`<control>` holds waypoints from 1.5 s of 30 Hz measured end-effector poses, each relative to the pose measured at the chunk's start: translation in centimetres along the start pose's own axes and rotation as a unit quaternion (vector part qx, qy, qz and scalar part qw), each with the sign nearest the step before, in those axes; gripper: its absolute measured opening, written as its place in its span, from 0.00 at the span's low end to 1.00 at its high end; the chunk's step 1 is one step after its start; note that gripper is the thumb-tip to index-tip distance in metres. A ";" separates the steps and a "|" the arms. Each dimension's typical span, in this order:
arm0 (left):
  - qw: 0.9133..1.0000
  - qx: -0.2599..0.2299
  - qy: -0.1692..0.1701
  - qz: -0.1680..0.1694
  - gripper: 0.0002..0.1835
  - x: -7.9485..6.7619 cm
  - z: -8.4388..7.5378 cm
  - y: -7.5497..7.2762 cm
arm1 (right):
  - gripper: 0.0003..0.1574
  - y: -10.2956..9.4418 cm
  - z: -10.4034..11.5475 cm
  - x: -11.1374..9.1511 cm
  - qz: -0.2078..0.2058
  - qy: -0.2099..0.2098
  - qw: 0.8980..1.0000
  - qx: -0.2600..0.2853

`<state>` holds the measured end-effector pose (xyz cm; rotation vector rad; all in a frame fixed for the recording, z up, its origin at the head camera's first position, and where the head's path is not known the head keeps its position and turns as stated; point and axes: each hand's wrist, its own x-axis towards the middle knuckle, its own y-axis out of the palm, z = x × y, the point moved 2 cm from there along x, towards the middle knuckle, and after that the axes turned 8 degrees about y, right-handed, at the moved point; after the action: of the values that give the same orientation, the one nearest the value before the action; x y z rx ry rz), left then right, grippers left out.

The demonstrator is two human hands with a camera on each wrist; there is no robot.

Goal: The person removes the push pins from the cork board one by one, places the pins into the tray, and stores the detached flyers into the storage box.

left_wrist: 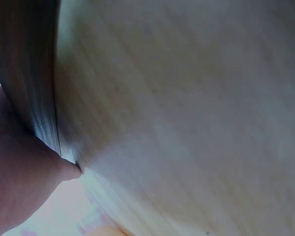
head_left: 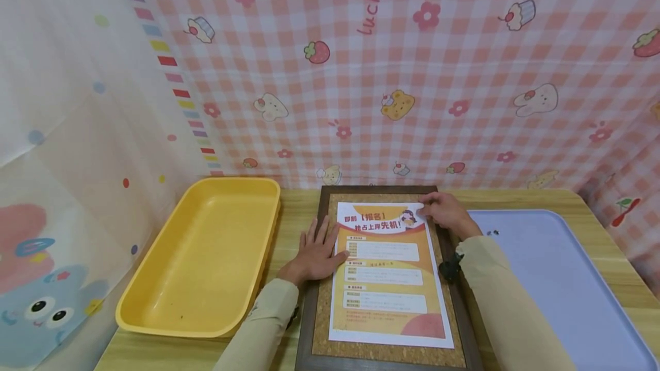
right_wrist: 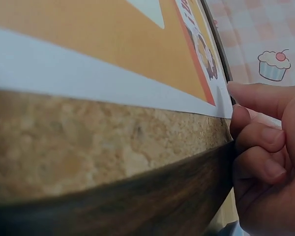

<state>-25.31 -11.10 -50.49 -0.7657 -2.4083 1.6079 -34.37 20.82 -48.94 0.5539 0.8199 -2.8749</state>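
Observation:
A printed orange-and-white poster lies on a cork board with a dark wooden frame. My left hand rests spread over the board's left side, its fingertips and thumb on the poster's left edge. In the left wrist view only part of that hand shows, beside the dark frame. My right hand is at the poster's top right corner, thumb and forefinger pinching there. In the right wrist view its other fingers are curled; any small thing between the fingertips is hidden.
A yellow tray stands left of the board. To the right lies a lilac tray, with a few tiny dark items near its upper left corner. Behind the wooden tabletop hangs a pink checked cloth.

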 end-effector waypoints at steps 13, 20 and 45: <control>1.000 -0.002 0.004 0.001 0.40 -0.1 -0.6 -0.1 | 0.24 -0.1 0.5 -0.9 -0.053 -0.023 0.996 -0.070; 1.000 -0.006 0.003 0.002 0.40 0.0 -0.6 -0.1 | 0.28 0.2 0.7 -1.5 -0.075 -0.051 0.994 -0.068; 1.000 -0.011 -0.001 -0.027 0.39 -0.4 -0.9 -0.5 | 0.34 0.4 0.6 -6.2 0.031 -0.165 0.981 -0.097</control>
<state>-24.80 -10.65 -49.58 -0.6978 -2.4296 1.5661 -28.78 20.13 -46.35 0.0767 0.9879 -2.6814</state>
